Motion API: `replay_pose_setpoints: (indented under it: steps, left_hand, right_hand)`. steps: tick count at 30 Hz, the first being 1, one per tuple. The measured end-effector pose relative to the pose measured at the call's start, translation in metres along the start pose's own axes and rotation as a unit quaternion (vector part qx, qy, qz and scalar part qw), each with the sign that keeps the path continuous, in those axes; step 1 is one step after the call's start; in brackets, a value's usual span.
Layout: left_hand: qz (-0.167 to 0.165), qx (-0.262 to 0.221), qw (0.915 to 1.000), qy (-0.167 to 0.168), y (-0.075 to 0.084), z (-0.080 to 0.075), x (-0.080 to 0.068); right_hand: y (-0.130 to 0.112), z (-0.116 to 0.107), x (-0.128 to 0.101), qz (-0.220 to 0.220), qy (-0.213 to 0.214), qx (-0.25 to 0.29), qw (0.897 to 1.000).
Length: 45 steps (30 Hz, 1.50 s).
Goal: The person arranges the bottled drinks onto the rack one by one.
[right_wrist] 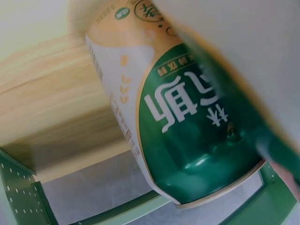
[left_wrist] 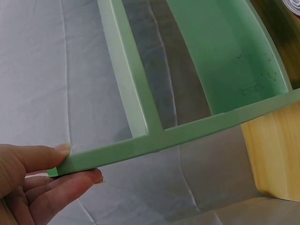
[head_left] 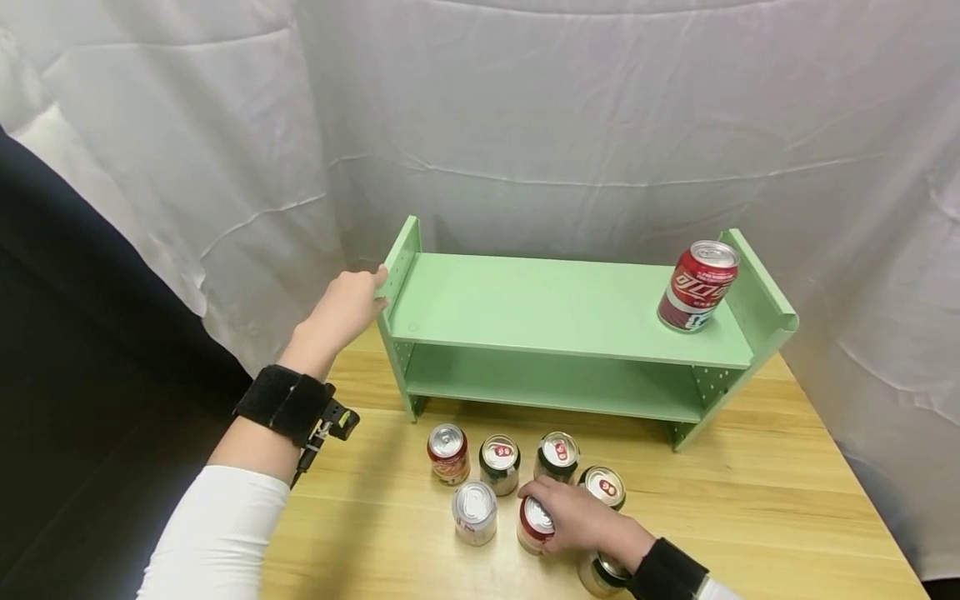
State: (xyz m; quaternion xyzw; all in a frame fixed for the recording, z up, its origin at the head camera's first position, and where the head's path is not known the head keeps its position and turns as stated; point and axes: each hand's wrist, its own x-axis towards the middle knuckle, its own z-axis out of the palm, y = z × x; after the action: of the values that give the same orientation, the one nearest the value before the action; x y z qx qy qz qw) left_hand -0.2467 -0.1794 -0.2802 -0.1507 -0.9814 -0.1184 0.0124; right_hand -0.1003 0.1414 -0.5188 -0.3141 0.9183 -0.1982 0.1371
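One red can (head_left: 697, 286) already stands on the top board of the green shelf (head_left: 555, 308), far right end. Left hand (head_left: 341, 310) pinches the shelf's left side panel, thumb over the edge. Right hand (head_left: 581, 521) curls round a can (head_left: 534, 525) on the wooden table (head_left: 765, 500); about six more cans are clustered just beside it, not yet shelved.
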Motion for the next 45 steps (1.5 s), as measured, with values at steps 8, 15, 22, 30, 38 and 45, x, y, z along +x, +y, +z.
replay_pose_setpoints:
  steps: [8, 15, 22, 30, 38, 45]
  left_hand:
    - [-0.002, -0.004, 1.0, -0.003, 0.003, -0.002, -0.002]
    - [-0.003, 0.004, 1.0, -0.004, 0.001, -0.001, -0.002]
    - [-0.002, 0.003, 1.0, -0.005, -0.003, -0.001, -0.003]
    - [0.005, 0.005, 1.0, -0.001, 0.0, -0.001, 0.0]
    - [0.004, 0.002, 1.0, -0.003, -0.001, -0.002, -0.001]
    - [0.001, 0.001, 1.0, -0.009, -0.001, -0.002, -0.002]
  right_hand:
    - [-0.002, 0.002, -0.001, 0.013, 0.029, 0.004, 0.999]
    - [-0.005, 0.0, 0.0, 0.019, 0.036, 0.022, 0.999]
    - [-0.013, -0.014, -0.005, 0.026, 0.043, 0.006, 0.999]
    - [-0.022, -0.034, -0.015, 0.046, 0.041, -0.001, 0.998]
    - [-0.03, -0.058, -0.017, 0.031, 0.049, 0.005, 0.998]
    - [-0.034, -0.08, -0.017, 0.007, 0.046, 0.021, 0.999]
